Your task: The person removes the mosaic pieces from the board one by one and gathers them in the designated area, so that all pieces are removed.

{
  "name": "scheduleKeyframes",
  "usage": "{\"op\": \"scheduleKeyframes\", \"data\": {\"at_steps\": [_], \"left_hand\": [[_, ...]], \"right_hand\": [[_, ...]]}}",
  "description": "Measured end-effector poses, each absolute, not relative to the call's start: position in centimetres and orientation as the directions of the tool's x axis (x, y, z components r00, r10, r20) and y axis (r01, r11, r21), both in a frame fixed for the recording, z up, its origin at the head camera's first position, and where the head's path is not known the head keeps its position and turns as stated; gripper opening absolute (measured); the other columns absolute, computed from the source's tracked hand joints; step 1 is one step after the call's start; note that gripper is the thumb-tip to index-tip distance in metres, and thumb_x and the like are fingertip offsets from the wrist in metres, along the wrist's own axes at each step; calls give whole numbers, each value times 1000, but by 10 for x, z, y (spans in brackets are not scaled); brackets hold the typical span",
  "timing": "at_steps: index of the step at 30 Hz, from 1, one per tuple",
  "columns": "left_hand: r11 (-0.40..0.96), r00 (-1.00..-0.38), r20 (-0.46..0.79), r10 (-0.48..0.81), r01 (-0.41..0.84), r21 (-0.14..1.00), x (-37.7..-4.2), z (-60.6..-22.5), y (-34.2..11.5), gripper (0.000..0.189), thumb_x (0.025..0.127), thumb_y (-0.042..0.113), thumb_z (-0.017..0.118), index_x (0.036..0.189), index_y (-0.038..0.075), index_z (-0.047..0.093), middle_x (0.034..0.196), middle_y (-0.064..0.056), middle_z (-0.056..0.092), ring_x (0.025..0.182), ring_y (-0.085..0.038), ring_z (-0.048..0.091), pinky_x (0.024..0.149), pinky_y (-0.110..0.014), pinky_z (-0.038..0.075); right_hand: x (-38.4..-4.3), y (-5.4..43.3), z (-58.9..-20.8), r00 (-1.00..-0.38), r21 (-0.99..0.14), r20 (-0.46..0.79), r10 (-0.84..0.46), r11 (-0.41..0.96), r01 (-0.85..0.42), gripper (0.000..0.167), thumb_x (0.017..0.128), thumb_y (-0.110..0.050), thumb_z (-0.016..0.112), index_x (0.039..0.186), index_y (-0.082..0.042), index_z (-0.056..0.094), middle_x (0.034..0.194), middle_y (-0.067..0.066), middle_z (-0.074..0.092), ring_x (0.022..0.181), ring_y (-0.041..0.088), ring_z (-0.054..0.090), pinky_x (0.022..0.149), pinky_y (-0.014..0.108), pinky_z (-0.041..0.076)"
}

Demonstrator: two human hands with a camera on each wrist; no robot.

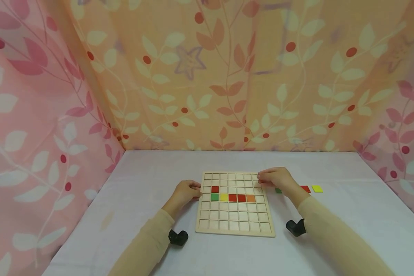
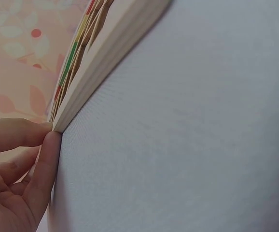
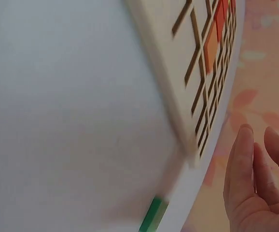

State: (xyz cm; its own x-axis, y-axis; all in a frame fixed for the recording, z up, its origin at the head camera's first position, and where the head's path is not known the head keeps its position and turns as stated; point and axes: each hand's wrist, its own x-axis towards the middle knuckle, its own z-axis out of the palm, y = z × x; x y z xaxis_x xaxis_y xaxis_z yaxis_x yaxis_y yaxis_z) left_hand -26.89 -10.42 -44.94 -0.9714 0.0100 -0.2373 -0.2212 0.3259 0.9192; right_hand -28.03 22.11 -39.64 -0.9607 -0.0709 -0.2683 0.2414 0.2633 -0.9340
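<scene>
A light wooden grid board (image 1: 234, 216) lies flat on the table. A red tile (image 1: 215, 189) sits in one cell, directly above a row of green (image 1: 215, 197), yellow (image 1: 224, 197), two red and orange (image 1: 250, 198) tiles. My left hand (image 1: 185, 193) pinches the board's left edge between thumb and finger, which the left wrist view shows close up. By the upper right corner, my right hand (image 1: 278, 180) hovers with nothing in it. Its thumb and fingers (image 3: 244, 154) are apart in the right wrist view.
Right of the board lie loose tiles: a green one (image 1: 278, 190) partly covered by the right hand, a red one (image 1: 305, 189) and a yellow one (image 1: 317, 188). White cloth (image 1: 134, 191) covers the table. Floral curtains (image 1: 179, 96) stand at the back and sides.
</scene>
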Motion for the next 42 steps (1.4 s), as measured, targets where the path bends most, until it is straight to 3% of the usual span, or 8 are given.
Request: {"op": "scheduleKeyframes", "data": {"at_steps": [10,15,24,31,42], "left_hand": [[340,-971,-241,11,-223,914,-267,-449,-102,27,84,-6,71,110,-5,66,88,-6,62,74,-12,60,66,-23,58],[337,-971,-240,7,-224,915,-269,-450,-102,27,84,-6,71,110,-5,67,89,-7,62,75,-13,61,67,-24,59],[342,-972,-235,17,-215,915,-270,-449,-104,27,83,-6,71,110,-5,66,87,-6,61,73,-12,60,66,-24,58],[337,-971,-239,16,-220,916,-270,-449,-104,27,83,-6,72,110,-5,66,86,-6,61,72,-12,60,65,-23,58],[346,-969,-248,9,-229,910,-270,-449,-103,27,83,-6,72,109,-4,67,86,-6,62,73,-12,60,65,-24,58]], "right_hand": [[-284,177,-409,-953,-944,-261,-157,247,218,36,94,-3,63,123,19,58,86,10,75,69,9,71,74,29,62],[-288,157,-409,-952,-944,-258,-167,252,212,35,93,-3,65,121,17,60,83,7,74,66,8,69,70,26,62],[-289,124,-413,-937,-930,-305,-168,264,256,28,89,3,69,114,15,66,83,10,73,64,13,70,70,31,63],[-288,111,-418,-931,-922,-312,-189,295,249,22,87,3,70,108,12,69,94,14,73,70,13,71,72,29,62],[-289,103,-421,-930,-926,-302,-211,295,234,20,85,5,70,104,14,70,89,17,75,68,14,71,69,28,62]]}}
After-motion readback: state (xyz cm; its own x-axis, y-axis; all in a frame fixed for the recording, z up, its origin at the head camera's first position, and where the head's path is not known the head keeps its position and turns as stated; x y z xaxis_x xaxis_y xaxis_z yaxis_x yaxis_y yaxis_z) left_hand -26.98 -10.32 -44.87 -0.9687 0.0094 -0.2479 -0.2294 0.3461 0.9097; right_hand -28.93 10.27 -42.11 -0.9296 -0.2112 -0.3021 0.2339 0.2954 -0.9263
